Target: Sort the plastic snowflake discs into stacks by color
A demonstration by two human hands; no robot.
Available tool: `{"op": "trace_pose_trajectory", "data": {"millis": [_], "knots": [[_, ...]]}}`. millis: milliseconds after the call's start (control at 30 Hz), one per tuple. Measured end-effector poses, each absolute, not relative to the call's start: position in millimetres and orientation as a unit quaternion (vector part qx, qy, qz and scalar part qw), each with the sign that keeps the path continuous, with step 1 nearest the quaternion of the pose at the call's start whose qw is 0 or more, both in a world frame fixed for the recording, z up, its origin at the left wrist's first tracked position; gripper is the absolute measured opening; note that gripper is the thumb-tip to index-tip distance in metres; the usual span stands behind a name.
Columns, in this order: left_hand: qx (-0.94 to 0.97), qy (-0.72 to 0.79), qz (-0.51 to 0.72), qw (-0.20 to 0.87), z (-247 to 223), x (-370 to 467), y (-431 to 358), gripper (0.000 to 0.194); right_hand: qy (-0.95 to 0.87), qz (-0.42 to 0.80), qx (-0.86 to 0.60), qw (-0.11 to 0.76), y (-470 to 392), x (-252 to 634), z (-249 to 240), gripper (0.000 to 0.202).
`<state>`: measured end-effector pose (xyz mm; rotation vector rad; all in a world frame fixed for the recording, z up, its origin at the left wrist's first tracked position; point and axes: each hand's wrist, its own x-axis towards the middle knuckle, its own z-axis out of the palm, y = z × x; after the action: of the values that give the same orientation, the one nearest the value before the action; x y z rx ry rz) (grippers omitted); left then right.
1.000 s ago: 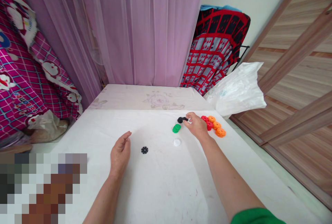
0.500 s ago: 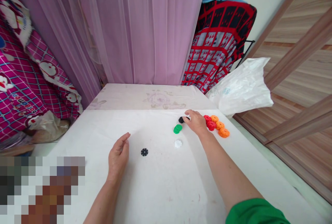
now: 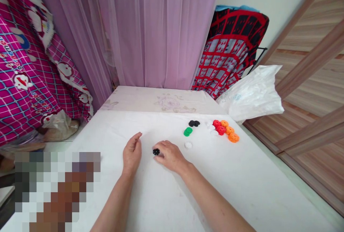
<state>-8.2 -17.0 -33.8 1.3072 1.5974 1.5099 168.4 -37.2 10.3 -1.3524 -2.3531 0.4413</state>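
Fingertips of right hand (image 3: 170,156) pinching black disc (image 3: 156,151); left hand (image 3: 132,152) open, just beside.

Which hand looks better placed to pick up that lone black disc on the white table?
Probably the right hand: its fingertips already rest at the lone black disc. The left hand stands open on its edge beside the disc, not touching it.

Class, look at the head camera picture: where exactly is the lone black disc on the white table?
The lone black disc lies on the white table near its middle, at the fingertips of the right hand, with the left hand just to its left.
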Motion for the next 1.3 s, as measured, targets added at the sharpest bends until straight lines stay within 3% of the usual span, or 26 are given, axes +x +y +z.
{"op": "trace_pose_trajectory", "data": {"millis": [233, 500, 700, 1000, 1300], "knots": [[0.495, 0.595, 0.564, 0.289, -34.1, -8.9, -16.9, 0.033, -0.812, 0.148, -0.529, 0.197, -40.0, 162.3, 6.5, 0.031], [0.499, 0.600, 0.557, 0.284, -32.9, -9.4, -19.0, 0.032, -0.663, 0.076, -0.650, 0.364, -15.3, 282.4, 30.3, 0.033], [0.493, 0.611, 0.549, 0.285, -32.7, -11.0, -19.5, 0.033, -0.613, 0.023, -0.739, 0.279, 40.6, 351.5, 26.6, 0.031], [0.495, 0.621, 0.541, 0.275, -22.0, -9.3, -24.0, 0.031, -0.648, 0.025, -0.735, 0.197, 68.2, 348.3, 14.7, 0.032], [0.505, 0.617, 0.540, 0.270, -28.5, -11.7, -21.6, 0.032, -0.657, 0.032, -0.708, 0.259, 29.4, 341.1, 18.1, 0.018]]}}
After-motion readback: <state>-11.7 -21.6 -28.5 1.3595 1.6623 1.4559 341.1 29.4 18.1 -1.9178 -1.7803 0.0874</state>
